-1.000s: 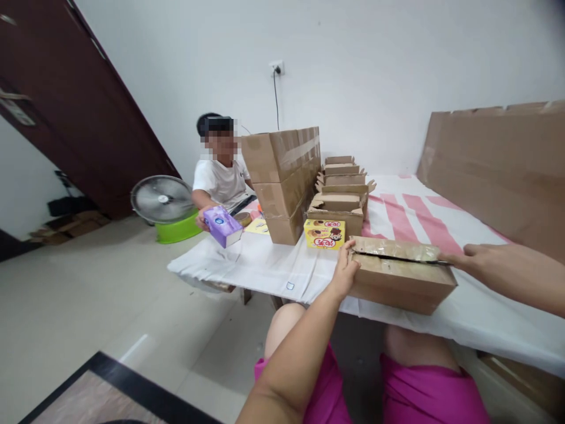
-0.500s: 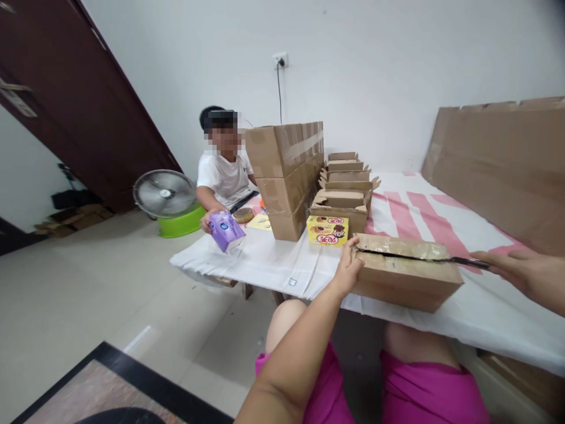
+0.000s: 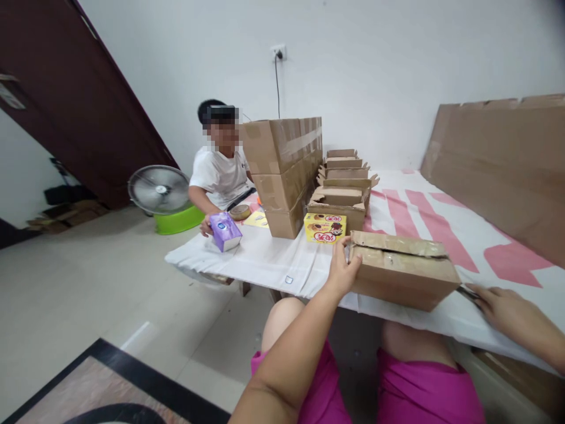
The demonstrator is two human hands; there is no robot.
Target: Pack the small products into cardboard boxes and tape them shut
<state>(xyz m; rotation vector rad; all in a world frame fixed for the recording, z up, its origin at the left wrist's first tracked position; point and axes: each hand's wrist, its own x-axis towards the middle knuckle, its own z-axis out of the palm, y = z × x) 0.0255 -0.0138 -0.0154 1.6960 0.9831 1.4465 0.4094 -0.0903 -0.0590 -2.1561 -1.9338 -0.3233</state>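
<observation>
A taped cardboard box [image 3: 401, 277] sits at the table's near edge, its top seam split by a dark slit. My left hand [image 3: 344, 268] is closed around the box's left end, thumb on the near side and fingers at the back. Just past the box's right end, my right hand [image 3: 501, 309] grips a slim dark knife [image 3: 468, 293] low by the tabletop. Most of the knife is hidden by the hand, and its tip lies close to the box corner. A yellow snack box [image 3: 325, 228] stands behind my left hand.
Open cardboard boxes [image 3: 338, 203] line up behind the snack box, beside a stacked wall of sealed boxes [image 3: 286, 176]. Across the table, a person [image 3: 216, 176] has a hand at a purple tissue pack [image 3: 225, 231]. A tape roll [image 3: 240, 212] lies nearby. A large cardboard sheet [image 3: 498, 171] leans at right.
My right hand has drawn the knife out of the top slit and lowered it beside the box's right end. The other person's tissue pack now rests on the table.
</observation>
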